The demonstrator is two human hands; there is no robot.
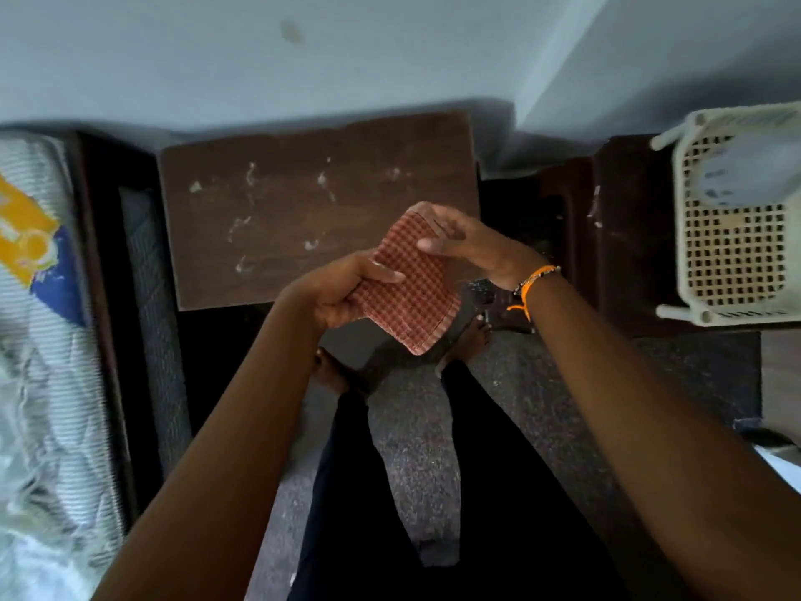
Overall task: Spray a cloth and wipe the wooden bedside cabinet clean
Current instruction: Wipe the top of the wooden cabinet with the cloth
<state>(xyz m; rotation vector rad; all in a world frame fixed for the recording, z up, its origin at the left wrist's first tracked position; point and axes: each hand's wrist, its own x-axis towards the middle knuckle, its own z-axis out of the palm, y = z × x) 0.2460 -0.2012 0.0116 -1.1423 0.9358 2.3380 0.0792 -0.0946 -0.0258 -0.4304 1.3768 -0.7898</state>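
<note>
A red checked cloth (409, 292), folded into a rough rectangle, is held in the air over the front right corner of the wooden bedside cabinet (281, 219). My left hand (342, 292) grips its lower left edge. My right hand (472, 249) holds its upper right edge with fingers and thumb pinched on it. The dark brown cabinet top carries several pale smears and specks. No spray bottle shows.
A mattress in plastic wrap (39, 323) on a dark bed frame lies at the left. A cream plastic lattice basket (737, 227) sits on dark furniture at the right. My bare feet stand on a dark speckled floor (542, 383) below the cabinet.
</note>
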